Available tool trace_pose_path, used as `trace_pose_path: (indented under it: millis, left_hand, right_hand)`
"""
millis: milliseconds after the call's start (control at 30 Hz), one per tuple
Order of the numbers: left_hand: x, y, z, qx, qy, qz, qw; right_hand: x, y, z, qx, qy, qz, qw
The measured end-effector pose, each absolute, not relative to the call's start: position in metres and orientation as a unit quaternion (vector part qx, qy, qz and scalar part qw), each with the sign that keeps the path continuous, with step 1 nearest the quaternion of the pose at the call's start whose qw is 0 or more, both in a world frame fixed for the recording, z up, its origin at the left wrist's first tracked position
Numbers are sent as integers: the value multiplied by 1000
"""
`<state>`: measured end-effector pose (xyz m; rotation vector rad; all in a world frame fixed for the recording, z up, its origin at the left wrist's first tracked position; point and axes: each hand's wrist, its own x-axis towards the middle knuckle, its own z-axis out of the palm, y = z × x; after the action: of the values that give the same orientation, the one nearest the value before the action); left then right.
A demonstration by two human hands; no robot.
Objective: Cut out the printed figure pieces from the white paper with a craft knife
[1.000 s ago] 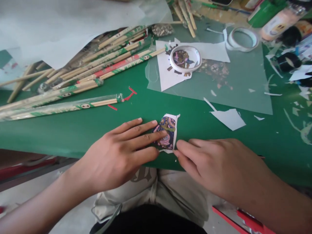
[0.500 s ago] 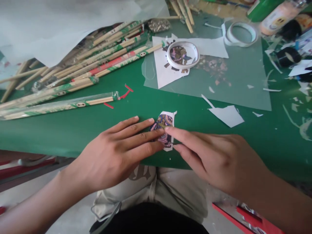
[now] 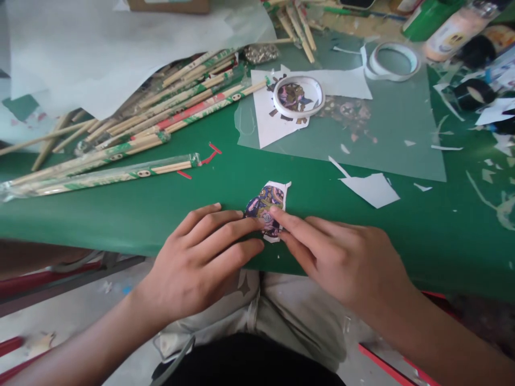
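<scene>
A small paper cutout (image 3: 274, 195) with a dark, multicoloured printed picture and a white border lies on the green table near its front edge. My left hand (image 3: 201, 252) rests at its left side, palm down, fingers apart and slightly bent, one fingertip on the picture. On the other side, my right hand (image 3: 341, 252) has its index fingertip on the print and its thumb at the lower right edge, the paper's edge between them. The other right fingers are folded behind the index finger. Whether anything small sits under the right fingertips is hidden.
Wrapped chopsticks (image 3: 161, 171) lie in a pile to the left. A white tape roll (image 3: 300, 96) sits on printed paper, with a second tape roll (image 3: 396, 61) beyond. White paper scraps (image 3: 372, 190) are scattered right. Bottles (image 3: 456, 35) stand at the back right.
My left fingers have drawn back and bent a little, showing more of the picture. My right thumb has moved in against the cutout's edge. The camera view has shifted slightly.
</scene>
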<state>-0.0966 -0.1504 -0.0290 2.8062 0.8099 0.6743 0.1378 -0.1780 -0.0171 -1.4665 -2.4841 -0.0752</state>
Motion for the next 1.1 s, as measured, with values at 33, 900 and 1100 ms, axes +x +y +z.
trace_pose_path:
  millis: [33,900,1100]
  left_hand:
    - [-95,-152,-30,930,275,230,79]
    - [-83,-177,-39,895,353,268,44]
    - [-86,-172,-31,911,350,216,41]
  right_hand:
    - [137,-179,-17,-510,-850,-27,131]
    - [131,-182,-16,-555,-821,12,133]
    - [137,-178,-8,-522,-840,17,143]
